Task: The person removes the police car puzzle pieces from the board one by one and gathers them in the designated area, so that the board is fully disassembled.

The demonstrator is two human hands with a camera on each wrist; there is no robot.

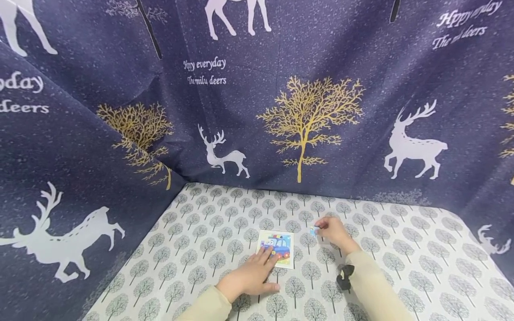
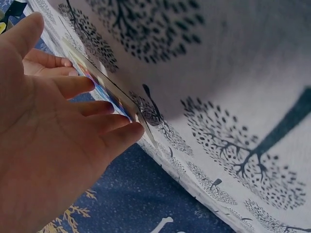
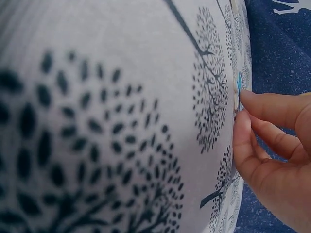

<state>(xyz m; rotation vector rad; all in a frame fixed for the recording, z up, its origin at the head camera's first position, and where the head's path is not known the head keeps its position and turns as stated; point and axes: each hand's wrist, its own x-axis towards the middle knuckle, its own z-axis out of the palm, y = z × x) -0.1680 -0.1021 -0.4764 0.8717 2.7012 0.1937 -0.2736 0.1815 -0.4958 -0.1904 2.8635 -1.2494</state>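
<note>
A square picture puzzle (image 1: 284,243) with a pale border and a blue cartoon car lies on the tree-print cloth in the head view. My left hand (image 1: 254,273) rests on its lower left part, fingers straight and spread, covering some of the picture. From the left wrist view the fingertips of that hand (image 2: 63,121) are right at the thin board (image 2: 119,95), seen nearly edge-on. To the right of the puzzle, my right hand (image 1: 333,232) pinches a small light-blue puzzle piece (image 1: 313,229) between thumb and finger. The piece (image 3: 238,81) is close over the cloth.
White cloth (image 1: 192,261) printed with grey trees covers the table. Dark blue curtains (image 1: 257,107) with deer and gold trees rise behind and along the left side. A black device (image 1: 344,277) is worn at the right wrist.
</note>
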